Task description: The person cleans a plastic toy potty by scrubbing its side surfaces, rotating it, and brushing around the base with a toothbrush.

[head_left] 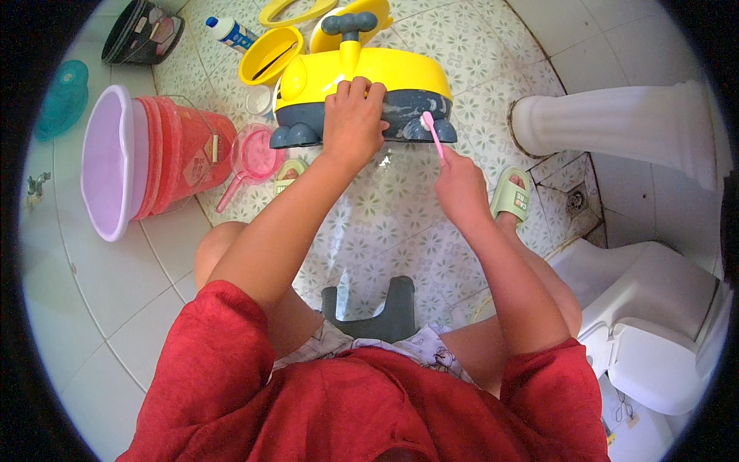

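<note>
A yellow and dark grey child's potty [408,69], shaped like a ride-on toy with a grey handlebar [349,25], stands on the tiles in front of me. My left hand [354,123] grips its near side, fingers over the yellow upper edge and thumb against the grey part. In my right hand [460,183] is a pink toothbrush [436,137], its head pressed to the grey lower corner by the foot. Whitish streaks like foam mark the grey side there. Beside the potty lie a yellow bowl [254,68] with a dark slim stick-like thing in it and a yellow ring [285,21].
To the left are red buckets [185,150] with a lilac basin [104,165], and a pink dipper [258,152]. A white and blue bottle [231,32] and black bucket [138,35] stand farther off. At right are a white pedestal [616,119], floor drain [576,202] and toilet [654,339].
</note>
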A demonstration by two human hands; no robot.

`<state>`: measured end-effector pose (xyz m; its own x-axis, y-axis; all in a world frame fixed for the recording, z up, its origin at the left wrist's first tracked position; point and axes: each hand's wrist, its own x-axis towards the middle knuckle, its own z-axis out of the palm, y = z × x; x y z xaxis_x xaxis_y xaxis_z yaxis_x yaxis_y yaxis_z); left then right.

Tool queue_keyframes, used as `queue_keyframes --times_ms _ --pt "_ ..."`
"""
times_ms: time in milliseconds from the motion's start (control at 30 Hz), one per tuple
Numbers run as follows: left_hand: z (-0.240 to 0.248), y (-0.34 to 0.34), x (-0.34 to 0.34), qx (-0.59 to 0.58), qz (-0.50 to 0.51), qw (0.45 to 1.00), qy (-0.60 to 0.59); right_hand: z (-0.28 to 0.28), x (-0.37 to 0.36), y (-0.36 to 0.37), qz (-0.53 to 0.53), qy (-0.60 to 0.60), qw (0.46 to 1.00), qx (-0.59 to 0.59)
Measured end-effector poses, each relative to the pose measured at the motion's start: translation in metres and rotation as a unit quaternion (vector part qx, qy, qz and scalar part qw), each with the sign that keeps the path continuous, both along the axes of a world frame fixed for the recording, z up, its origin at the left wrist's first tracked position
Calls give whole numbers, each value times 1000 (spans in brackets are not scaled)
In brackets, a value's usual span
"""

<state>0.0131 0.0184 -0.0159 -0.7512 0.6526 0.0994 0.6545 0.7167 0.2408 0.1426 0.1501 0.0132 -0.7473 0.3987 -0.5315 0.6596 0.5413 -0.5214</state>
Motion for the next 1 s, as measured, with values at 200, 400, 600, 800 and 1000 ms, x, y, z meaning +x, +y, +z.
queue_keyframes --times_ms 200,400,600,800,1000 --pt "0 0 0 1 8 1000 -10 1 0 -6 32 18 999 22" --pt "-1 -1 0 5 14 1000 -11 -2 8 -15 46 22 998 22" --pt "-1 -1 -1 22 10 1000 1 -8 9 -10 -3 34 999 18" --pt "-1 -1 -2 26 2 1000 -5 -3 8 -10 5 37 999 40" --pt "-1 -1 -3 21 -3 1000 -5 -3 18 -22 59 19 997 41"
